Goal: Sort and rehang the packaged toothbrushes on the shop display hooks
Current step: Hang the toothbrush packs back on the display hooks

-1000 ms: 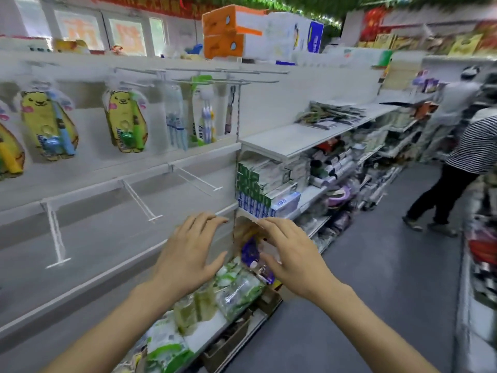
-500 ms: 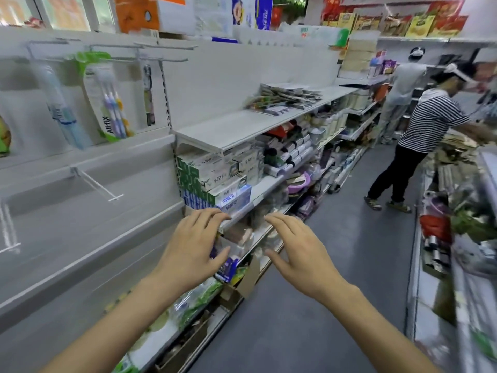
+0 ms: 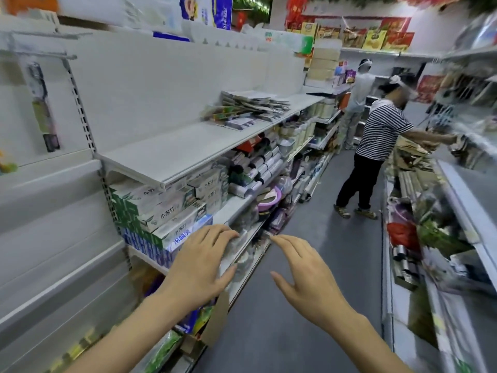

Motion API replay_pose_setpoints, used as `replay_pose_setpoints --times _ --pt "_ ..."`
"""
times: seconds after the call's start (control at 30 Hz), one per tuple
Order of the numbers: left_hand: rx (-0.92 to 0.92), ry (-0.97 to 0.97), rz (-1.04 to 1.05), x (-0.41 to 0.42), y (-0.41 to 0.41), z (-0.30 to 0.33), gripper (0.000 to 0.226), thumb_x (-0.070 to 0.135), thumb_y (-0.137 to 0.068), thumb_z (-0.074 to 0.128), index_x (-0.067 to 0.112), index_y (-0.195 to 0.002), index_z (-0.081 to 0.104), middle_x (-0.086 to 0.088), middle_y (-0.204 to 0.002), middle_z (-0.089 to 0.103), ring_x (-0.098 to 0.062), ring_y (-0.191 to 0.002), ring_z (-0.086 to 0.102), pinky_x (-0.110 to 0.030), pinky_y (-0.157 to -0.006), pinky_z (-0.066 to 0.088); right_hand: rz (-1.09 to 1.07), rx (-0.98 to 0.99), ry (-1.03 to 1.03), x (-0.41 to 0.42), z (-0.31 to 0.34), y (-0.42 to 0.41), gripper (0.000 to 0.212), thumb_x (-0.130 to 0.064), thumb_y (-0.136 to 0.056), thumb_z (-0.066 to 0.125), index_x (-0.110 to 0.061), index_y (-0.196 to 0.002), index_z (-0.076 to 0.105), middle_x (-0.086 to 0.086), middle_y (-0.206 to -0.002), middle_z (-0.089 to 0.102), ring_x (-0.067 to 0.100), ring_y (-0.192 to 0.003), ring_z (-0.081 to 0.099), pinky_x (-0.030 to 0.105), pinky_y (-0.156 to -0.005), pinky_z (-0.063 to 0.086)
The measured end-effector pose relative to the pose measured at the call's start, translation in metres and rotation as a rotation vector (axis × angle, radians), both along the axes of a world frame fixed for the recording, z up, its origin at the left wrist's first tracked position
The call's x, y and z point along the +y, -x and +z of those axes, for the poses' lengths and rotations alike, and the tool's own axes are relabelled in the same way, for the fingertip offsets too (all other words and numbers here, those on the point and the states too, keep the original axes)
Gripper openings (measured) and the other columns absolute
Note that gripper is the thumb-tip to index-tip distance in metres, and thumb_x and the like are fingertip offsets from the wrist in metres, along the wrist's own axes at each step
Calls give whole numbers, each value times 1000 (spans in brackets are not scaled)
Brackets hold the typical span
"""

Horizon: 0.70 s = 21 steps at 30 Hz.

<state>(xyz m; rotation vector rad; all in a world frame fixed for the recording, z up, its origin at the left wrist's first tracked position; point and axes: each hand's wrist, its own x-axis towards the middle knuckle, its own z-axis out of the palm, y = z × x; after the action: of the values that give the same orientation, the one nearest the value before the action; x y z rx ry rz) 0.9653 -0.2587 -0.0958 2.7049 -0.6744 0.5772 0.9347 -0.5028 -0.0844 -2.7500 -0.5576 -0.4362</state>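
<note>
Holding nothing, your left hand [image 3: 199,267] and right hand [image 3: 306,275] hover side by side at about 6 o'clock, palms down, fingers spread and only loosely bent; neither has a pack in it, and the left fingertips sit just over the stacked toothpaste boxes [image 3: 172,211] at 9 o'clock; the loose pile of toothbrush packs [image 3: 250,106] lies on the white shelf [image 3: 172,149] up at 12 o'clock, well apart from both hands; one dark pack [image 3: 43,109] hangs from a hook [image 3: 35,53] at 10 o'clock, near the picture's left edge; the view is smeared, so I cannot tell pack types apart in that pile; the risk, as I judge it, is reaching for the pile while your head is turning, so you drag the top packs off the shelf edge or grab several at once and mix the kinds; a second risk is your left arm brushing the boxes below and knocking them down; a person in a striped shirt [image 3: 382,130] works at 2 o'clock, so stepping along the aisle may crowd them.
</note>
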Motion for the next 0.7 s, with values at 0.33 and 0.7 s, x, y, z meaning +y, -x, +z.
replay_pose_setpoints --times 0.33,0.7 --pt "-25 27 -50 -34 -152 3 50 49 -82 54 30 -129 51 12 -128 53 -11 -120 47 -30 -103 44 -94 9 20 -43 11 -133 63 -42 -94 60 -29 -150 35 -16 -146 42 6 -138 35 17 -113 22" --pt "-29 -14 73 -63 -272 8 48 48 -87 53 30 -131 51 9 -132 55 -15 -124 51 -36 -106 44 9 11 -19 -87 8 -282 63 -39 -93 63 -37 -147 32 -25 -142 37 1 -138 31 17 -115 23"
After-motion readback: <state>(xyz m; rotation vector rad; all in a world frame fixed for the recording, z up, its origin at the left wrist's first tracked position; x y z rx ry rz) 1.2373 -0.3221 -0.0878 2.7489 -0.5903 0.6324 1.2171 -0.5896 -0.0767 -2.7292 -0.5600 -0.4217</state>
